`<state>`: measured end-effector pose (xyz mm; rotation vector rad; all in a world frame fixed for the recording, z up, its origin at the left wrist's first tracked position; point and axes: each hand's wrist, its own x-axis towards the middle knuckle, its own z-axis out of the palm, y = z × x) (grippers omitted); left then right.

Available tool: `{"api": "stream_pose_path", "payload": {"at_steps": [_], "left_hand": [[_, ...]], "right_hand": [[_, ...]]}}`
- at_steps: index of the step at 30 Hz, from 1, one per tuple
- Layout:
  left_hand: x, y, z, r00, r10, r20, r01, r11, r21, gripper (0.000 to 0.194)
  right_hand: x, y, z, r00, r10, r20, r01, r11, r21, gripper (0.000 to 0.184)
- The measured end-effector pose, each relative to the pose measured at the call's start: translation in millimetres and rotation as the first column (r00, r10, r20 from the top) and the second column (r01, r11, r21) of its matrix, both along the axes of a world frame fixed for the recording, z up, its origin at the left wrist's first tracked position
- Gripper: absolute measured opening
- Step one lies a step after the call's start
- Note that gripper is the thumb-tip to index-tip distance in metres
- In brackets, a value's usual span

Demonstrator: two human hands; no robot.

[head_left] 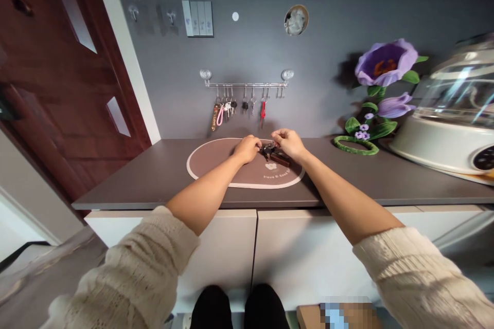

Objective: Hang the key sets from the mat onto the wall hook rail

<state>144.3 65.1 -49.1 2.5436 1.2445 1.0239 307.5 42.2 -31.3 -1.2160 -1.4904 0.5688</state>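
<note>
Both my hands work over a brown oval mat [210, 162] with a pale rim. A bunch of keys [269, 151] with dark heads lies between them, and a dark brown strap-like fob [280, 159] extends from it to the right. My left hand [247, 149] is closed, its fingertips on the bunch's left side. On the other side my right hand [288, 142] pinches at the top of the bunch, near a small metal ring. Fingers partly hide what each hand grips.
Above hangs a clear hook rail [247, 85] with several keys, among them a red one [263, 110]. A purple flower ornament [386, 64] and a white appliance with a clear lid [443, 133] stand on the right of the counter [146, 180]. A reddish-brown door [57, 77] is at left.
</note>
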Motion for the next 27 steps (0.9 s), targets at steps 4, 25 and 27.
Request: {"api": "stream_pose_path", "payload": {"at_steps": [4,25,27], "left_hand": [[-4,3,3.8,0.999,-0.005,0.035,0.005,1.000,-0.012,0.013],[-12,-1,37.5,0.759,-0.055,0.649,0.162,0.981,-0.106,0.008],[-11,-4,40.7,0.693,-0.059,0.718,0.211,0.970,-0.123,0.009]], "right_hand": [[-2,0,1.5,1.000,-0.010,-0.001,0.010,1.000,-0.007,0.007],[-8,-10,8.0,0.996,0.051,-0.073,-0.051,0.999,0.001,0.016],[-10,-14,11.6,0.993,0.072,-0.098,-0.069,0.997,0.030,0.018]]}}
